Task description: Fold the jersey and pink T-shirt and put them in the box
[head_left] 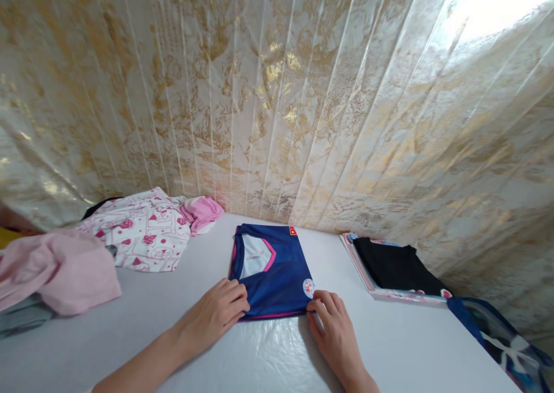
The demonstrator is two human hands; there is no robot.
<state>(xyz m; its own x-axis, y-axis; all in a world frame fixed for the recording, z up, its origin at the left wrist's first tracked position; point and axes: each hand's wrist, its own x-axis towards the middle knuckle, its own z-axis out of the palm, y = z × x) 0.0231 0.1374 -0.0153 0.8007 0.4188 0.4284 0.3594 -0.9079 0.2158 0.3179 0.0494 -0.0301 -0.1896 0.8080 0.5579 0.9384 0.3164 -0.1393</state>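
Holding a folded blue jersey flat at mid-tabletop, collar up, badge by the near right corner. Pressing its near left corner with the left hand, fingers loosely bent, nothing clutched, probably to keep the fold from springing open. Touching the near right hem with the right hand (pinching or merely pressing, hard to tell). Off to the right, well apart: a black shirt on a neat folded stack. Off to the left, heaped loose: a patterned top and a pink cloth. No basket or box anywhere.
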